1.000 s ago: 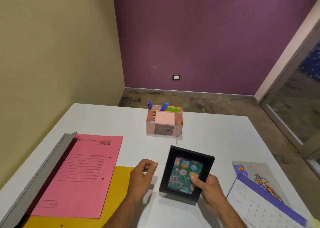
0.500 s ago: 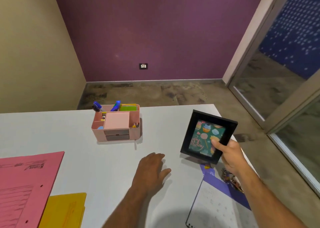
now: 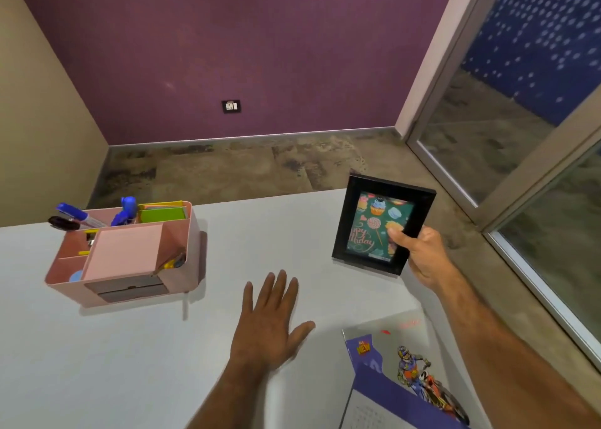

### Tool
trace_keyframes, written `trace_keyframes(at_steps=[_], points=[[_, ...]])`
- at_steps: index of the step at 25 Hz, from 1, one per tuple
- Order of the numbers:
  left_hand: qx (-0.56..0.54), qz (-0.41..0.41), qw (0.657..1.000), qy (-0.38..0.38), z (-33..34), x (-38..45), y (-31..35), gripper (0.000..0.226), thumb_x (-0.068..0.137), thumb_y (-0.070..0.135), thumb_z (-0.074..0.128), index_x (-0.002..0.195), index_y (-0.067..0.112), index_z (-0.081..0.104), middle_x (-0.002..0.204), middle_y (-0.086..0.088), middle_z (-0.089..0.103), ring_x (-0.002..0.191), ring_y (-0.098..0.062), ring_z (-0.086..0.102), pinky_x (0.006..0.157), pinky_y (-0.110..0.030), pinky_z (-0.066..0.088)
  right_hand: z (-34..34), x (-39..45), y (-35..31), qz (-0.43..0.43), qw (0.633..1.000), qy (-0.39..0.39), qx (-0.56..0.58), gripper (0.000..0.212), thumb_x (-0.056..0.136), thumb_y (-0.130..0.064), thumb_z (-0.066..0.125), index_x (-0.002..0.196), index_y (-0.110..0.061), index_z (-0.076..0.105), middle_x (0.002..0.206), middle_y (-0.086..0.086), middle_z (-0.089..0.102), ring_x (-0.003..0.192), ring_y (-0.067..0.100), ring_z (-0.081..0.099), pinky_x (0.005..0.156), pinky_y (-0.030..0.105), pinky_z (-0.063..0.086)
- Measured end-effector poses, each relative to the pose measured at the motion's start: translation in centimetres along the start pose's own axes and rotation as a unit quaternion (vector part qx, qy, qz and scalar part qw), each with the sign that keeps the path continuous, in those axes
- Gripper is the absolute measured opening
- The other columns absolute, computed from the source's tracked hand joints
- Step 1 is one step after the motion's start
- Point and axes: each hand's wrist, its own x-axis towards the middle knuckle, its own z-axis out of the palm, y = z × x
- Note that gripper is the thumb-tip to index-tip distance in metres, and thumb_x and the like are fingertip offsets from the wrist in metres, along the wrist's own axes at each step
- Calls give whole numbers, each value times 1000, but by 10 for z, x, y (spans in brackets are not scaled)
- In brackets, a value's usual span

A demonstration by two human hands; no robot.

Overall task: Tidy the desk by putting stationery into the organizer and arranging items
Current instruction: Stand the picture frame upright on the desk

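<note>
A black picture frame (image 3: 374,225) with a green birthday card inside stands nearly upright at the far right corner of the white desk (image 3: 130,347). My right hand (image 3: 422,253) grips its lower right corner, thumb on the glass. My left hand (image 3: 270,324) lies flat on the desk with fingers spread, holding nothing. A pink desk organizer (image 3: 126,253) sits at the left, with blue markers, a stapler, green and yellow sticky notes and a pink notepad in its compartments.
A purple desk calendar (image 3: 400,373) with a motocross rider picture lies at the near right, close to the desk's right edge. Beyond the desk are bare floor, a purple wall and a glass door on the right.
My right hand carried the frame from the near middle of the desk to the far right corner and stood it up. My left hand opened and flattened on the desk. The view turned right.
</note>
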Motion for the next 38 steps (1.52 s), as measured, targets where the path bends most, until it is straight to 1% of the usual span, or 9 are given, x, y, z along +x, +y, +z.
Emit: trace_keyframes(at_steps=[3,10,18,21,26,28,30,33,38], points=[[-8,-12,999,32,4,8,-1,84,86,80,16,154,30,9,161,3,-3,149,-21,-6,115,-56,-6,-8,32,6,-6,1000,6,0,30,76,-7,70,105,-10,65,105,8,71,95,23,70,69,30,60],[15,-12,1000,25,7,16,-5,85,85,81,19,153,31,15,161,-1,7,149,-24,2,115,-61,5,-22,88,18,13,999,26,-18,27,86,-1,66,112,-7,64,113,12,71,102,29,69,90,51,54],[21,-17,999,19,5,18,-5,85,84,82,16,154,33,10,162,1,1,149,-21,-5,116,-59,2,-23,112,15,24,999,18,-32,29,88,-2,64,116,-7,62,116,11,69,106,29,67,94,54,52],[17,-17,1000,20,4,18,-4,84,85,81,18,153,31,14,162,0,6,150,-23,1,116,-60,5,-24,116,14,27,999,17,-41,33,87,-4,66,119,-6,60,116,11,69,107,30,66,95,55,51],[26,-20,999,18,5,18,-5,85,85,81,17,153,32,14,162,0,7,149,-23,2,115,-60,5,-31,103,20,35,998,25,-49,42,85,-10,69,125,-10,54,118,7,67,111,29,64,93,50,53],[26,-19,999,18,6,18,-5,84,85,80,20,153,31,17,161,-1,10,149,-24,6,115,-60,6,-35,92,29,37,997,41,-56,62,78,-18,76,133,-14,47,124,7,65,111,27,64,95,50,52],[24,-18,999,18,6,17,-5,84,86,80,20,153,31,15,161,0,9,149,-23,5,115,-59,5,-39,78,37,33,995,71,-55,80,73,-23,79,142,-17,39,134,8,58,117,26,60,92,44,53],[18,-26,999,13,6,15,-5,84,86,81,16,153,32,11,162,2,3,149,-22,-2,115,-57,-1,-43,50,45,21,993,103,-55,76,82,-19,75,146,-19,34,142,9,49,121,25,53,78,28,48],[-64,-77,995,-16,0,-9,9,83,86,81,9,153,34,0,160,9,-16,146,-12,-21,115,-46,-20,-61,-7,52,16,991,116,-71,71,83,-21,74,144,-16,38,143,8,48,123,25,52,90,32,46]])
